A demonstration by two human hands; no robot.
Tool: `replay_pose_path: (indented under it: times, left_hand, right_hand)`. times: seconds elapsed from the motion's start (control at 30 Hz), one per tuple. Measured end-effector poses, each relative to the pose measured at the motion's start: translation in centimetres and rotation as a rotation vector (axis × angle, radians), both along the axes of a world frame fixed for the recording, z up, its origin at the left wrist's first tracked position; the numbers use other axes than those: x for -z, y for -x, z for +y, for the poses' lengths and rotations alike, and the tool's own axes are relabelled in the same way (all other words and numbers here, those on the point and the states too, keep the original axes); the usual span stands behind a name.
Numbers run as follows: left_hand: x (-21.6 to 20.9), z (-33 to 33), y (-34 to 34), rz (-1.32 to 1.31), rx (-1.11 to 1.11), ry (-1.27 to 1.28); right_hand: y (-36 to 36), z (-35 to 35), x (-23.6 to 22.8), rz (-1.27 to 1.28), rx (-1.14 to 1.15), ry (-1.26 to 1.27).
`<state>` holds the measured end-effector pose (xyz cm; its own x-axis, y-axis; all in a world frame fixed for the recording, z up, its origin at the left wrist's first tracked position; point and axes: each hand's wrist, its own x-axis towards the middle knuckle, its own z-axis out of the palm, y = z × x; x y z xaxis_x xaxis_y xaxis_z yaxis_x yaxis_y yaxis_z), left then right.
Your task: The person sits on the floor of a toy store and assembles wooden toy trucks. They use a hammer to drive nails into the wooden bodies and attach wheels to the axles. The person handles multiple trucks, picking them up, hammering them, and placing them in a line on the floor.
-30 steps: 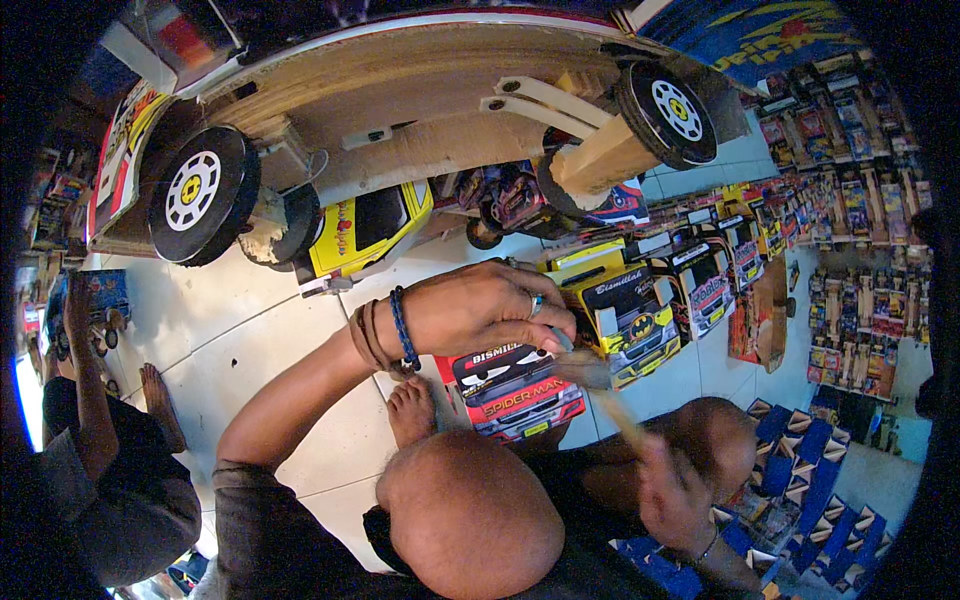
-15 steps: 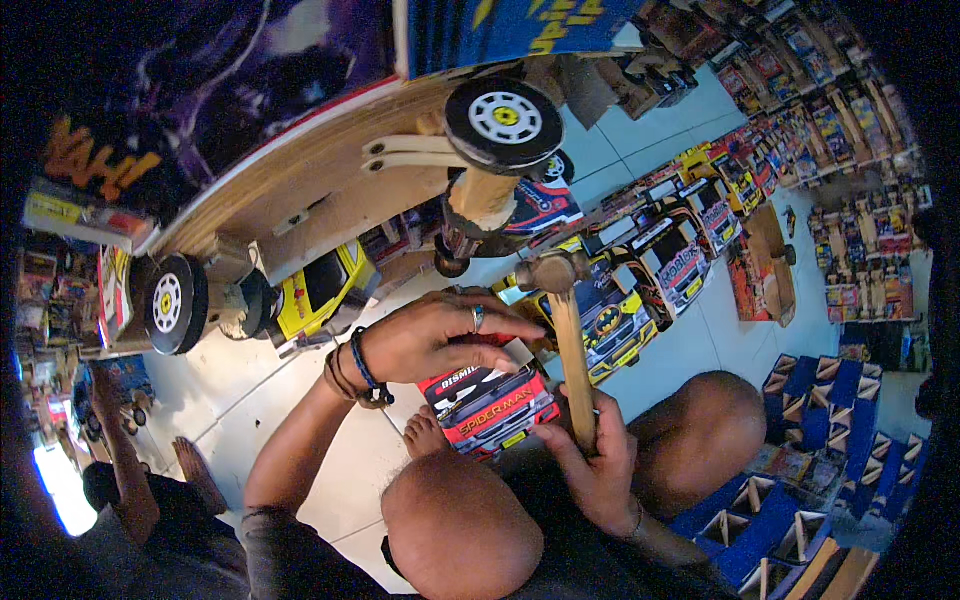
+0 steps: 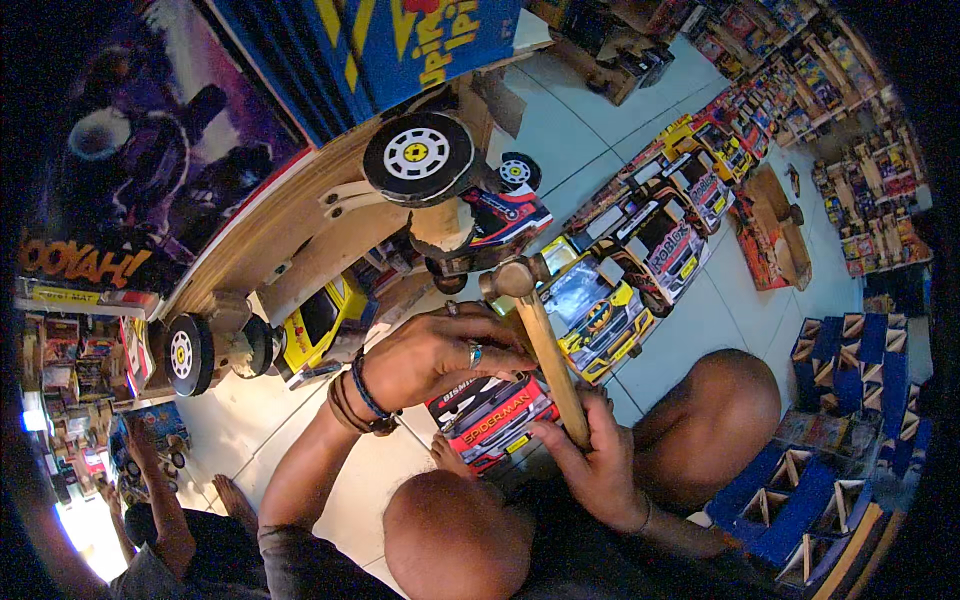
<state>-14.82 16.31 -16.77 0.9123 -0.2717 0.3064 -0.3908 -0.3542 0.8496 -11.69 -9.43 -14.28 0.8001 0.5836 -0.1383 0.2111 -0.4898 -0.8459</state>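
Observation:
In my right hand [image 3: 598, 465] I grip a hammer [image 3: 552, 365] by its wooden handle, with the head pointing up and away from me. My left hand [image 3: 445, 350] is closed above a red-and-black toy truck [image 3: 492, 422], fingers bent toward the hammer. Its fingertips are partly hidden behind the hammer handle, so what they hold, if anything, does not show. The toy truck sits between my knees, below my left hand.
A large wooden toy truck [image 3: 250, 235] with black wheels fills the upper left. Beyond the hammer stands a row of toy trucks, the nearest yellow [image 3: 605, 330]. Blue partitioned boxes [image 3: 790, 500] lie at right. Another person's arm [image 3: 160, 490] shows at lower left.
The hammer head has moved left and slightly down, closer above my left hand. My left fingers have bent more. The view has shifted somewhat.

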Motion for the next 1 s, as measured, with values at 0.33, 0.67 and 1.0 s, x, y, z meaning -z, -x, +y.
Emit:
replay_pose_path:
  times: [0.33, 0.67, 1.0]
  left_hand:
    - [-1.1, 0.3, -0.8, -0.062, 0.062, -0.212]
    - [-1.6, 0.1, -1.2, -0.028, -0.006, -0.156]
    - [-2.7, -0.5, 1.5, -0.014, -0.236, -0.245]
  right_hand:
    - [-0.4, -0.4, -0.5, -0.009, -0.071, 0.070]
    - [-0.3, -0.6, -0.4, 0.038, -0.031, -0.180]
    - [-7.2, -8.2, -14.4, -0.563, 0.503, -0.526]
